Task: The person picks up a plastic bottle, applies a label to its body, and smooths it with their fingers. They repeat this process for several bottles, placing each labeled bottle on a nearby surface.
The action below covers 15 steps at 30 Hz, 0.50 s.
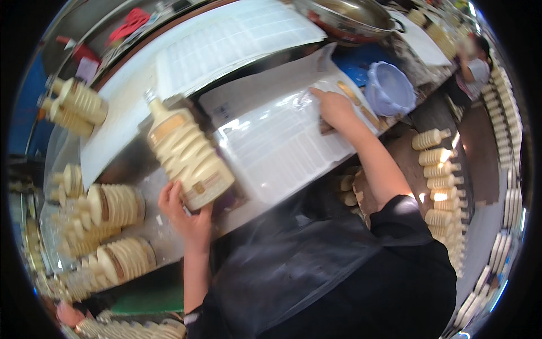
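Observation:
A cream ribbed bottle (189,152) with a clear neck and a tan label band lies slanted, its neck toward the far left. My left hand (186,214) grips its base, fingers along one side and thumb by the bottom edge. Over the far right part of a shiny translucent label sheet (282,152), my right hand (336,110) stretches its index finger onto the film. The other fingers are mostly hidden beneath the hand. A small brown object (326,125) shows under the palm; whether I touch it, I cannot tell.
Several similar bottles (116,206) stand at the left. More sheets (237,42) lie at the back. A lavender basket (389,87) and a metal pan (350,20) are at the far right. Bottle rows (443,169) line the right; another person (474,68) is beyond.

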Available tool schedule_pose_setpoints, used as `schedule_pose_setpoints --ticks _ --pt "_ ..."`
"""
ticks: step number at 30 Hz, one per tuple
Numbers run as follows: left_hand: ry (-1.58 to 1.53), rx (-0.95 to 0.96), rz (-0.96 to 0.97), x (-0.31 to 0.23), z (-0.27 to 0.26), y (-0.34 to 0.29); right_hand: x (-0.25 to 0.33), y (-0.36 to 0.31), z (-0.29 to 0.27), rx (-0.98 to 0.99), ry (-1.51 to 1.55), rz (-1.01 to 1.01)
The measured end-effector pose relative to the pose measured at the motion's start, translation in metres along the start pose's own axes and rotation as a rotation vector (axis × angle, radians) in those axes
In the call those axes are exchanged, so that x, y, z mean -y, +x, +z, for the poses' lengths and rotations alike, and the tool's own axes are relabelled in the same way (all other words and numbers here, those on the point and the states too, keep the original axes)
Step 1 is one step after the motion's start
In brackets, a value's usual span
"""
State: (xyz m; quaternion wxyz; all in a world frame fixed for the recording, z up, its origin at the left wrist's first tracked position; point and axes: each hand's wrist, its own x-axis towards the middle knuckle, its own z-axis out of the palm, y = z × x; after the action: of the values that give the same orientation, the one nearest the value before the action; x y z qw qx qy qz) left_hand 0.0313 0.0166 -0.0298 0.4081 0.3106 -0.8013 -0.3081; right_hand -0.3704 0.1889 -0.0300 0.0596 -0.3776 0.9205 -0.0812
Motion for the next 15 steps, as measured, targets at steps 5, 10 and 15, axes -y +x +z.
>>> schedule_pose_setpoints --ticks 5,10,15 --pt "0.121 0.01 0.084 0.0 -0.005 0.0 -0.004 -0.019 0.003 0.042 -0.184 0.0" --pt "0.099 0.013 0.104 -0.005 -0.007 0.005 -0.016 -0.059 -0.012 0.062 -0.012 0.037" --pt "0.159 0.007 0.106 -0.004 -0.012 0.001 -0.026 -0.093 -0.01 0.048 0.003 0.082"
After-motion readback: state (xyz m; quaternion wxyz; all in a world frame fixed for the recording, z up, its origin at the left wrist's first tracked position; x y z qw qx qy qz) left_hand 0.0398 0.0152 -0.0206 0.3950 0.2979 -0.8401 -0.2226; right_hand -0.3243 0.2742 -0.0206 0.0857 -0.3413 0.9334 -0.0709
